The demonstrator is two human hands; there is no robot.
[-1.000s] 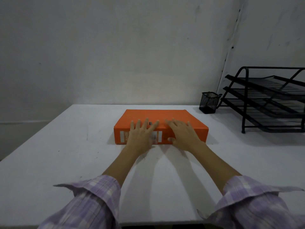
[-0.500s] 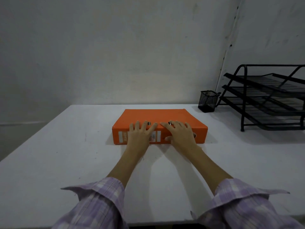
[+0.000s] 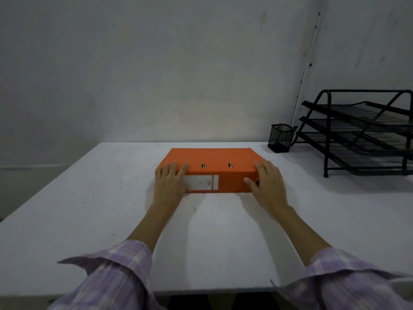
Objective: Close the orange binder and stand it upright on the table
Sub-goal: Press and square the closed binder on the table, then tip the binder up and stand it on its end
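Both grips, left hand [image 3: 169,183] and right hand [image 3: 268,182], clasping closed flat orange binder [image 3: 211,159]; spine label [image 3: 202,182] illegible.

White table [image 3: 67,220] with closed orange binder [image 3: 214,158] lying flat, mesh pen cup [image 3: 280,139], black tiered tray rack [image 3: 362,135].

Binder [image 3: 214,161] mid-table [image 3: 67,209] (tray rack [image 3: 362,135] right)

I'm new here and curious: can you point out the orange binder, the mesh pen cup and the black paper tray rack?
orange binder [image 3: 212,156]: head view, top cover.
mesh pen cup [image 3: 280,138]: head view, front wall.
black paper tray rack [image 3: 328,133]: head view, front upright post.
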